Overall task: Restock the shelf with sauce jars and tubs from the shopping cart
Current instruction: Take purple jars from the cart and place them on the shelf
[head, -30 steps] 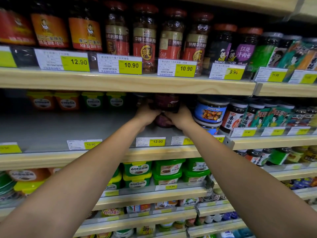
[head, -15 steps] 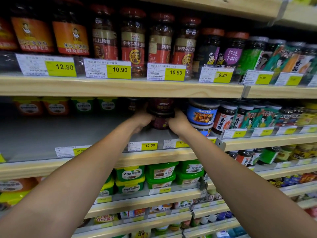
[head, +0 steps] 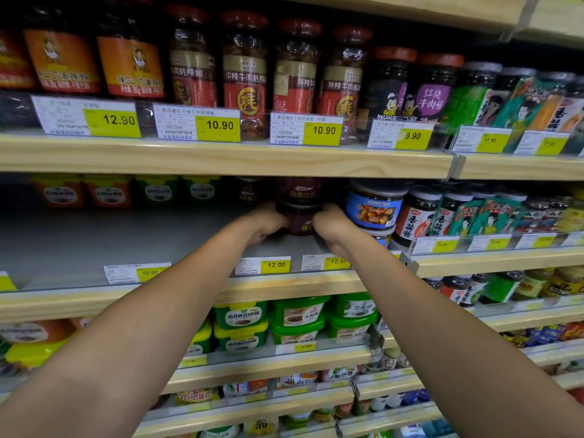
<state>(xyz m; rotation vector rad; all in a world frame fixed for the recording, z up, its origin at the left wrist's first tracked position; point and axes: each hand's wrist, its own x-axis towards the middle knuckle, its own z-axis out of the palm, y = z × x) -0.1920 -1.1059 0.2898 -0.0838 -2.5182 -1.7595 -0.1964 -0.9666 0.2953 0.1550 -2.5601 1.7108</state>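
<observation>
Nearest the camera, both bare forearms run up and inward toward the 12.00 price tag (head: pixel 264 265) and meet just above and behind it on the grey middle shelf (head: pixel 126 241). The left hand (head: pixel 268 221) sits up-left of the tag and the right hand (head: pixel 330 224) up-right of it. They're pretty much level, so neither is really closer to the job.

Between them, up and a bit right of the tag, is the lower maroon jar (head: pixel 299 223). It's upright, long axis vertical, with an upper maroon jar (head: pixel 299 191) stacked on its lid. Both hands are curled in close on the lower one from either side, narrow, palms facing each other. The fingertips go round the back into shadow. I think they're just under the seam, but can't swear they aren't touching the top jar's base too.

My read is that this is the placing/straightening step: the stack is standing on the shelf and the hands aren't off it yet. What matters is that the stack sits dead ahead between the palms and it's tall and narrow. So letting go wants to be even on both sides or the top one could tip.

Further right of the tag, a blue-label jar (head: pixel 373 210) stands just beside the right hand. Way back left of the tag are orange and green tubs (head: pixel 109 192) along the rear.
</observation>
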